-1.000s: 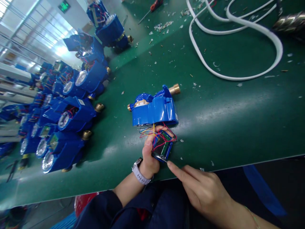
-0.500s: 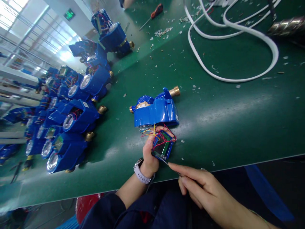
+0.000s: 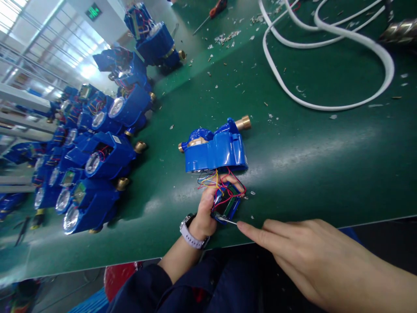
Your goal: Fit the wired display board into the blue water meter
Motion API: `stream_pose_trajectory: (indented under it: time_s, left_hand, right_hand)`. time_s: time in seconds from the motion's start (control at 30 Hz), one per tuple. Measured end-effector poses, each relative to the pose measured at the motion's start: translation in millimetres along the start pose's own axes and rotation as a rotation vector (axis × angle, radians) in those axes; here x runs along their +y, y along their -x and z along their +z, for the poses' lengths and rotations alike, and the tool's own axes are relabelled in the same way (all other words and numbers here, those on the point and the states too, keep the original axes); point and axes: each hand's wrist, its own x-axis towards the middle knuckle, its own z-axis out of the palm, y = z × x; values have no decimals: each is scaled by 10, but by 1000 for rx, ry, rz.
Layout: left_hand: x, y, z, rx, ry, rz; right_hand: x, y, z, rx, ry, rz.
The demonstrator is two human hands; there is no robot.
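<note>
My left hand (image 3: 206,213), with a watch on its wrist, grips a small blue-framed circuit board (image 3: 230,201) from the left and behind. Red, yellow and dark wires (image 3: 216,179) run from the board to the blue water meter (image 3: 215,150) lying just beyond it, brass threaded ends at both sides. My right hand (image 3: 293,243) is closed around a thin metal tool (image 3: 230,221), its index finger stretched along the shaft. The tool's tip meets the near edge of the board; its handle is hidden in the hand.
Many blue water meters (image 3: 110,154) crowd the left side of the green table (image 3: 309,174). A screwdriver (image 3: 217,8) lies at the back among white scraps (image 3: 226,38). A looped white cable (image 3: 325,106) covers the back right. The table's front edge runs just below my hands.
My right hand has swung to a flatter angle, more to the right, with the tool tip still at the board. The board has tilted slightly in my left hand.
</note>
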Motion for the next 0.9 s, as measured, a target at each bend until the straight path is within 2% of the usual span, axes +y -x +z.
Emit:
stream_pose_trajectory:
  time_s: [0.27,0.47,0.67,0.9]
  left_hand:
    - [13,19,53,75,-39,-3]
    - [-3,22,76,88,-60,32]
    - [9,6,100,84,-36,39]
    - [10,-18,129,219,-23,55]
  right_hand:
    - [-72,-126,-98,40,238,-132]
    - [-103,-126,-74,85,266,-124]
    - [-69,-10,181,79,-66,38]
    - [-181,17,472,137,-841,327]
